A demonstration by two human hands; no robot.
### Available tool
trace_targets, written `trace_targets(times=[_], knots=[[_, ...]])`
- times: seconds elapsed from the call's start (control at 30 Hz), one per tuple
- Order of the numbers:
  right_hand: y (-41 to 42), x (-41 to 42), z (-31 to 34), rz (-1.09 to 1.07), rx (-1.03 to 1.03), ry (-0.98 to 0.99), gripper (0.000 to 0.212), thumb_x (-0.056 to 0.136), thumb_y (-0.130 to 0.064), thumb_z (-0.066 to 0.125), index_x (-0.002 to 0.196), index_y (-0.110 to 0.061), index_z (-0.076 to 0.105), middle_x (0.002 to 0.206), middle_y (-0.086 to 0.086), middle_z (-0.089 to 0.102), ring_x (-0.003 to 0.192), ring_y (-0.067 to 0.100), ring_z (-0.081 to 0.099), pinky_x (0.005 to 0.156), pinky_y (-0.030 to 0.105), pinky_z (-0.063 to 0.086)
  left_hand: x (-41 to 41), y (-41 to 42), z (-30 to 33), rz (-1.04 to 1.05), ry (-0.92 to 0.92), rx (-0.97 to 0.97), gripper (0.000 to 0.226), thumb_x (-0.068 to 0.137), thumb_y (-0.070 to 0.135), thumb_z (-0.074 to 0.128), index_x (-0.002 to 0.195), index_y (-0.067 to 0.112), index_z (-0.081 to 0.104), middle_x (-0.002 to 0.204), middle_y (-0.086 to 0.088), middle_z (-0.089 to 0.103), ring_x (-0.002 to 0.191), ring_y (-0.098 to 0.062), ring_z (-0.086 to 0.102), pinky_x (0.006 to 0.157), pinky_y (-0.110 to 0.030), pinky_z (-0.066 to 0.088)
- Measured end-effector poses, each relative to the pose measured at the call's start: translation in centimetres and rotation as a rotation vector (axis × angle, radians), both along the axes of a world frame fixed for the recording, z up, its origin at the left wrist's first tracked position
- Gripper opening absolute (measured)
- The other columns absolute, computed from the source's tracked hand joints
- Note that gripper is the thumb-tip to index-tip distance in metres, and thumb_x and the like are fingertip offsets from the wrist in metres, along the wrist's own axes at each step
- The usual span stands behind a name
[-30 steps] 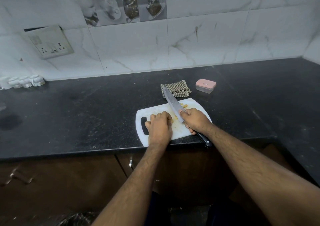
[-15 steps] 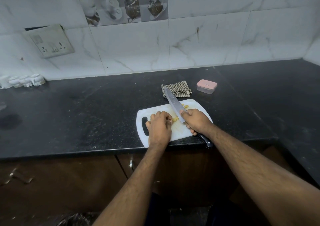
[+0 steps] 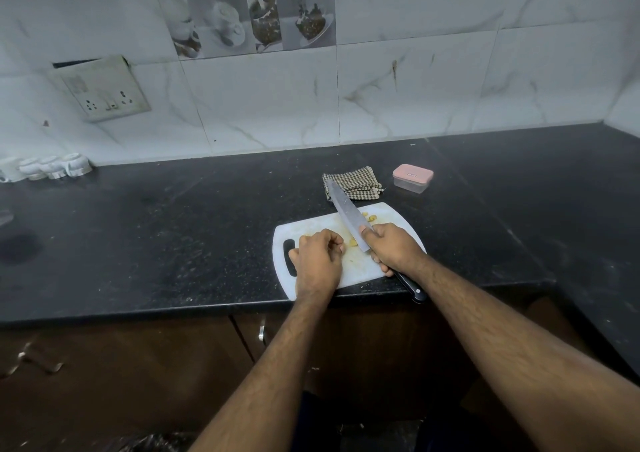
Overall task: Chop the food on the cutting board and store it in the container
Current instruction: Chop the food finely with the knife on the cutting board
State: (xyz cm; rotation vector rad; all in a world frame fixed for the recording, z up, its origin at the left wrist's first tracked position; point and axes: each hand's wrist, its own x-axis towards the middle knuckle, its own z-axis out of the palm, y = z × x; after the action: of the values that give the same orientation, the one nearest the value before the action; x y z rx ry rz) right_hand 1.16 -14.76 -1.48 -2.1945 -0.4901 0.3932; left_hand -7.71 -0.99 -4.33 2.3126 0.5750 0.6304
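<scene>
The black counter fills most of what I see, and the near edge of it runs under my arms. On it, close to me, lies the white cutting board; my hands cover a big part of it. My right hand is wrapped tight around the knife, with my pointing finger laid along the top of the blade. Most of the black handle is hidden in my fist, and only its end sticks out near the counter edge. The blade points far and left, and its tip shows in front of the checked cloth lying past the board. My left hand sits on the left part of the board with its fingers curled under. I cannot tell if they hold any food. Little yellow food bits lie by the blade between my hands, and more lie farther back. The small container with a pink lid stands far right of the board, closed.
</scene>
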Motion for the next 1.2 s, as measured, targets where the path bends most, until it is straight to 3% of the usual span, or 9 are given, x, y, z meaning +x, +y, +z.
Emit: trace_targets(times=[0.2,0.3,0.43,0.53,0.63,0.9,1.2], knots=[[0.0,0.2,-0.3,0.029,-0.084,-0.069,0.03,0.102,-0.054,0.041,0.104,-0.026,0.05,0.061,0.003,0.065,0.04,0.013,0.056,0.045,0.027,0.048,-0.1,-0.3,0.4,0.045,0.118,0.183,0.025,0.104,0.032,0.057,0.121,0.029,0.074,0.115,0.005,0.064,0.105,-0.014,0.04,0.091,-0.037,0.029],[0.2,0.0,-0.1,0.049,-0.182,-0.141,0.048,0.103,-0.054,0.039,0.124,-0.015,0.059,0.056,0.001,0.065,0.036,0.011,0.056,0.045,0.025,0.046,0.0,-0.4,0.5,0.05,0.171,0.216,0.029,0.106,0.03,0.053,0.13,0.027,0.07,0.118,0.002,0.061,0.106,-0.015,0.04,0.094,-0.038,0.03],[0.6,-0.1,0.2,0.074,-0.293,-0.236,0.042,0.104,-0.052,0.038,0.102,-0.015,0.058,0.055,0.001,0.064,0.036,0.011,0.057,0.049,0.024,0.05,0.1,-0.3,0.5,0.041,0.156,0.15,0.033,0.104,0.022,0.052,0.133,0.025,0.066,0.124,0.001,0.063,0.113,-0.017,0.044,0.098,-0.041,0.032],[1.0,0.1,0.2,0.095,-0.366,-0.327,0.043,0.104,-0.052,0.038,0.083,-0.019,0.055,0.066,-0.002,0.063,0.056,0.013,0.062,0.056,0.028,0.044,-0.1,-0.2,0.6,0.06,0.127,0.092,0.026,0.099,0.021,0.057,0.122,0.023,0.07,0.121,0.005,0.065,0.116,-0.016,0.046,0.095,-0.04,0.031],[1.4,0.2,0.0,0.116,-0.427,-0.374,0.042,0.104,-0.051,0.037,0.081,-0.021,0.056,0.076,-0.005,0.059,0.076,0.016,0.059,0.063,0.032,0.042,0.0,-0.2,0.6,0.074,0.147,0.099,0.021,0.099,0.023,0.06,0.115,0.024,0.074,0.119,0.005,0.064,0.114,-0.016,0.045,0.096,-0.041,0.031],[1.6,0.1,-0.1,0.11,-0.446,-0.387,0.041,0.104,-0.051,0.036,0.089,-0.021,0.059,0.08,-0.004,0.061,0.076,0.013,0.058,0.066,0.033,0.048,0.3,-0.2,0.6,0.094,0.149,0.072,0.023,0.1,0.029,0.063,0.119,0.023,0.075,0.122,0.004,0.063,0.115,-0.017,0.044,0.101,-0.043,0.031],[1.9,-0.1,0.3,0.137,-0.449,-0.399,0.041,0.104,-0.047,0.039,0.069,-0.026,0.042,0.073,-0.006,0.05,0.079,0.017,0.055,0.067,0.031,0.04,0.4,0.0,0.4,0.143,0.11,0.057,0.019,0.097,0.03,0.068,0.111,0.023,0.078,0.112,0.004,0.067,0.105,-0.014,0.041,0.091,-0.04,0.032]])
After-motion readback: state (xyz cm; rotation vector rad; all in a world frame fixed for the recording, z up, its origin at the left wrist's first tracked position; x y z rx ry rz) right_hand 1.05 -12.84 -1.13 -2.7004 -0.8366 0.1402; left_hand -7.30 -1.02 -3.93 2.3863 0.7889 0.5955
